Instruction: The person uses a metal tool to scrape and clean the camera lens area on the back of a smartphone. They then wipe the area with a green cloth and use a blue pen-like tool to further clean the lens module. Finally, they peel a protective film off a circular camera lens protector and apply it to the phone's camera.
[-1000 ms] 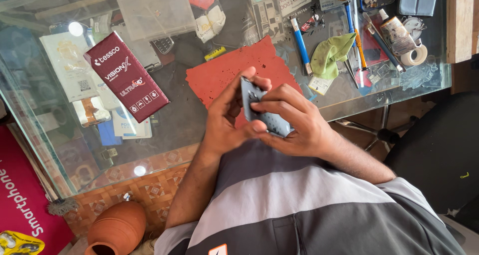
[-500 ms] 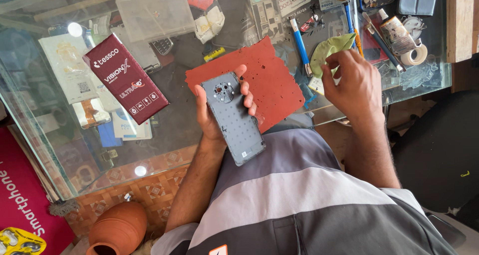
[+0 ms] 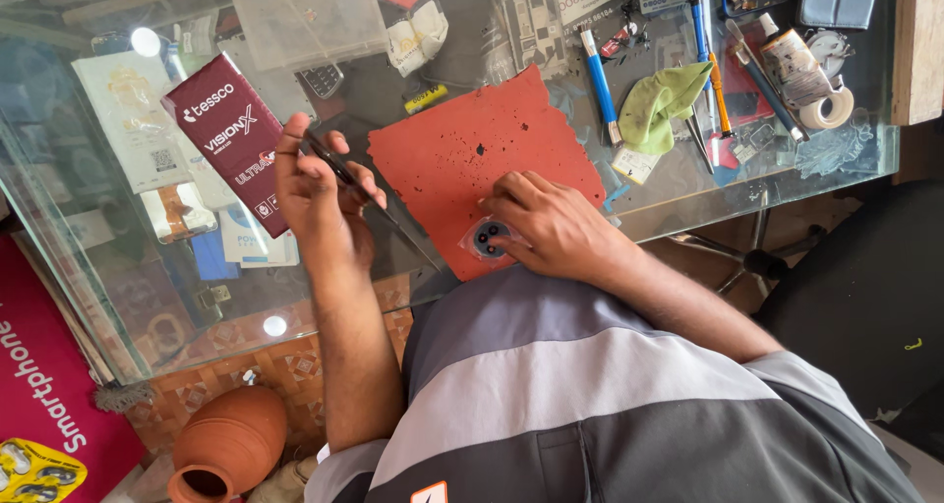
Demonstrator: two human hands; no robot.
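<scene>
My left hand (image 3: 320, 193) grips a thin dark phone (image 3: 393, 230), held edge-on above the glass table, left of the red mat (image 3: 462, 144). My right hand (image 3: 556, 230) rests on the near edge of the mat. Its fingertips press on a small clear packet (image 3: 489, 237) that holds a grey camera-lens piece with dark round holes. The two hands are apart, with the mat's near left corner between them.
A maroon box (image 3: 224, 134) lies left of the mat. Blue-handled tools (image 3: 596, 82), a green cloth (image 3: 664, 105) and a tape roll (image 3: 828, 112) lie at the far right. A clear plastic lid (image 3: 305, 16) is at the back. A clay pot (image 3: 231, 444) stands on the floor.
My left hand turned the phone from flat to edge-on and shifted left. My right hand came back from the green cloth to the mat's near edge, now on a small packet.
</scene>
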